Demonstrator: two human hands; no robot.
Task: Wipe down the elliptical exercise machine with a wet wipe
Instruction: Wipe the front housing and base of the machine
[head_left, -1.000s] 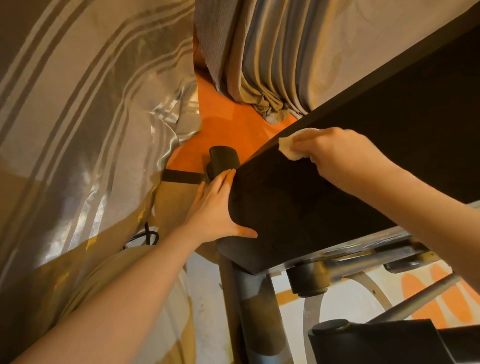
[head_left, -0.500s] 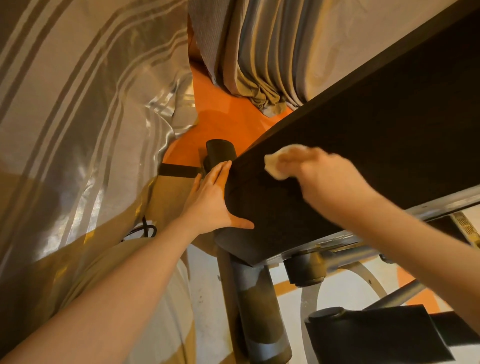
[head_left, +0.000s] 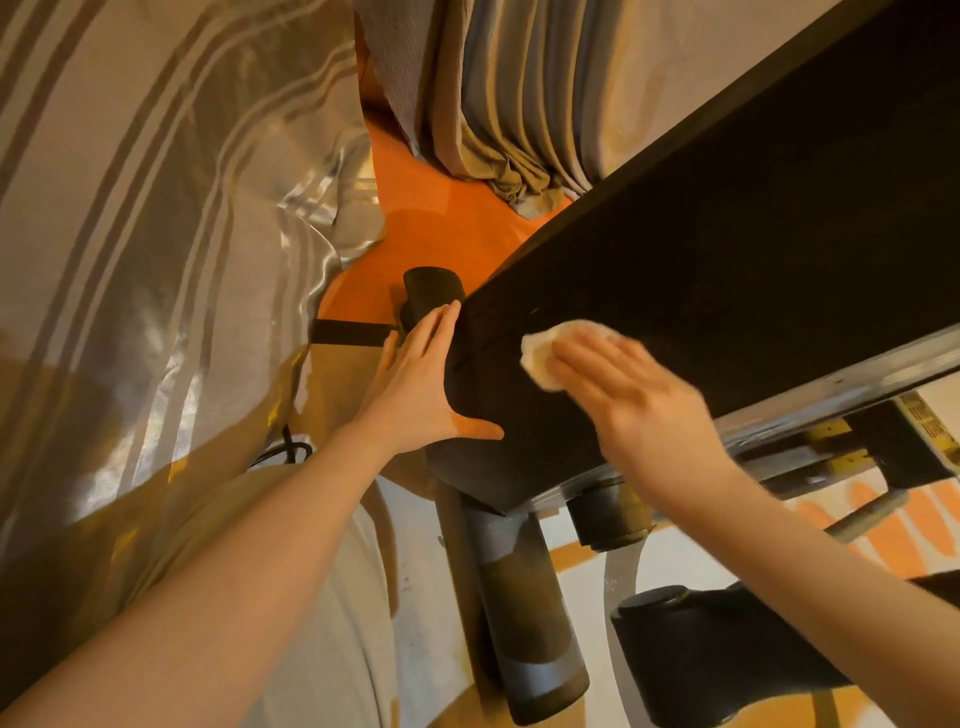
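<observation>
The right hand (head_left: 639, 400) is pressing the wet wipe (head_left: 545, 353) flat against the dark panel (head_left: 727, 260) of the elliptical machine, fingers laid straight over the cloth rather than curled round it; a second ago the wipe was sitting higher, up at the panel's top edge near the middle of the frame, and it is now sliding down and leftward toward the panel's rounded end; I judge this a stroke in progress, with the lower left stretch getting covered and the long upper right run not shown being wiped. The left hand (head_left: 421, 384) is staying where it was, lying open and flat against the panel's end, thumb spread along the underside, apparently steadying it. At the right edge a yellowish label (head_left: 924, 415) is showing beneath the metal rail (head_left: 831, 400); its print is too small to read.
</observation>
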